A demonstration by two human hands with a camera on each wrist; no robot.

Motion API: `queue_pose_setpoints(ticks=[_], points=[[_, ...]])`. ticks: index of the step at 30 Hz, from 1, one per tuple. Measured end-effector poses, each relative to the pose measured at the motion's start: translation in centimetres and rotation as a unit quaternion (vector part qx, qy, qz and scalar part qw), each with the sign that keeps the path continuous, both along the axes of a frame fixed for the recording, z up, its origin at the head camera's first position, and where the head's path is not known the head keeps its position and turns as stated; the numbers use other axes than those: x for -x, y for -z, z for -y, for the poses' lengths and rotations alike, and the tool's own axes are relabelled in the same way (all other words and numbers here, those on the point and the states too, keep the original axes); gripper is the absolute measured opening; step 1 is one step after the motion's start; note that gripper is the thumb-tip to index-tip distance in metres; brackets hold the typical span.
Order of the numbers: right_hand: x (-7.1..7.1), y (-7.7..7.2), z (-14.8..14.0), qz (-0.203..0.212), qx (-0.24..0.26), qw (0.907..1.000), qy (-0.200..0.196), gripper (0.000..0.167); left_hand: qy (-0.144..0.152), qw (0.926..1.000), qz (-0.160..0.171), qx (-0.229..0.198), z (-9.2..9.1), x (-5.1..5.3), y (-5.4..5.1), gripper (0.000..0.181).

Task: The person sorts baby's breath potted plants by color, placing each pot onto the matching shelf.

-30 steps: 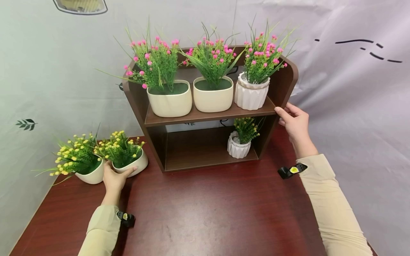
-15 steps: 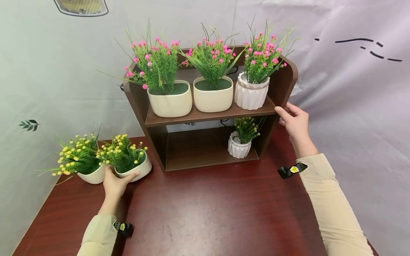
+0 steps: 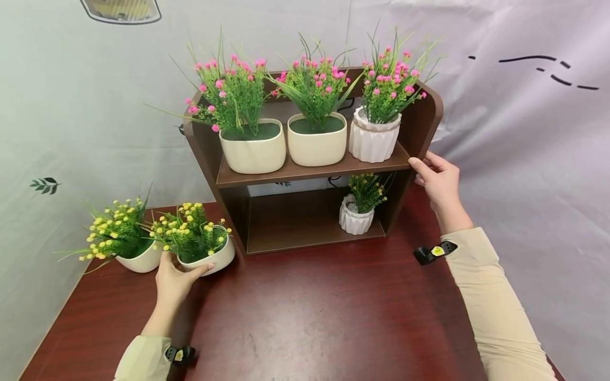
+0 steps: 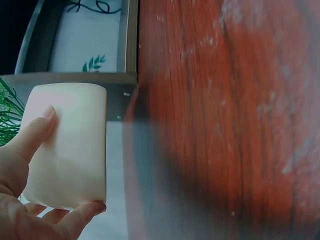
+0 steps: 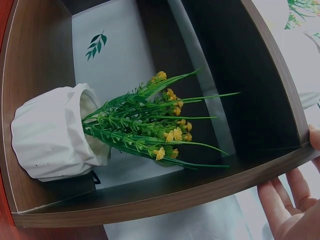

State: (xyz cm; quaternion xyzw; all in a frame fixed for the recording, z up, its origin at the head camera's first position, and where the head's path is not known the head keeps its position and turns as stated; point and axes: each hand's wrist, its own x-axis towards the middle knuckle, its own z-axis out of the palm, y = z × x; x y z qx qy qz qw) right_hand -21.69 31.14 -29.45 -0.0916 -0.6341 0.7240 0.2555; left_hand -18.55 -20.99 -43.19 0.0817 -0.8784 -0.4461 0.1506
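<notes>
My left hand [image 3: 175, 279] holds a cream oval flowerpot [image 3: 220, 259] of yellow flowers, tilted a little. In the left wrist view the thumb lies on the flowerpot's [image 4: 75, 145] broad side, the fingers at its near end; its base shows just above the tabletop. The two-tier brown shelf [image 3: 286, 227] stands to the right. At its right side panel, my right hand [image 3: 440, 188] grips the edge, thumb in front and fingers outside. A white pleated pot [image 3: 356, 219] with yellow flowers sits at the lower tier's right end.
Pink flowers fill two cream oval pots [image 3: 252, 153] [image 3: 316, 148] and one white pleated pot [image 3: 374, 140] on the upper tier. Another cream pot [image 3: 140, 259] of yellow flowers stands left of my left hand on the red-brown table [image 3: 295, 312]. Behind hangs a pale cloth [image 3: 114, 121].
My left hand has carried the cream flowerpot of yellow flowers rightward and slightly nearer to me, away from the other cream pot. My right hand stays on the shelf's side.
</notes>
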Motion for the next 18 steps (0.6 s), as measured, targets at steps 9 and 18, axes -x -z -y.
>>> queue_pose_setpoints(ticks=[9, 18], points=[[0.1, 0.0, -0.1, 0.005, -0.004, 1.0, 0.002, 0.019, 0.007, 0.9995, -0.019, 0.024, -0.9, -1.4, -0.5, 0.074], [0.1, 0.1, 0.0, 0.004, 0.0, 1.0, 0.004, 0.02, 0.02, 0.9992, 0.004, 0.034, -1.9, -3.0, -0.8, 0.076]])
